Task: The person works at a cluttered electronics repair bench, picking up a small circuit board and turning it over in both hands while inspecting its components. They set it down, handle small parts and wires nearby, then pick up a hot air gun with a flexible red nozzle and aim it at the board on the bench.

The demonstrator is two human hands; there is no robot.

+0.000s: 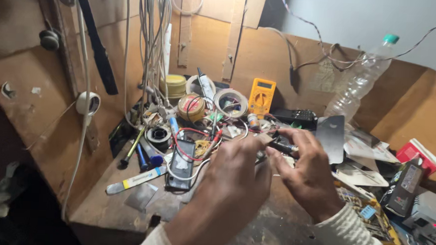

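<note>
Both my hands meet above the middle of a cluttered wooden workbench (109, 201). My right hand (305, 169) pinches a small black cylindrical part (284, 147) between thumb and fingers. My left hand (235, 170) is curled, its fingertips touching the same part from the left; the back of this hand hides exactly what it grips. A black phone (181, 163) with red and white wires (186, 150) over it lies just left of my left hand.
A yellow multimeter (261, 96) stands at the back, beside tape rolls (230, 102) and a round tin (191, 107). A clear plastic bottle (359, 80) leans at right. Red and black boxes (409, 172) sit far right. Screwdrivers (137, 150) and cables (150, 44) crowd the left.
</note>
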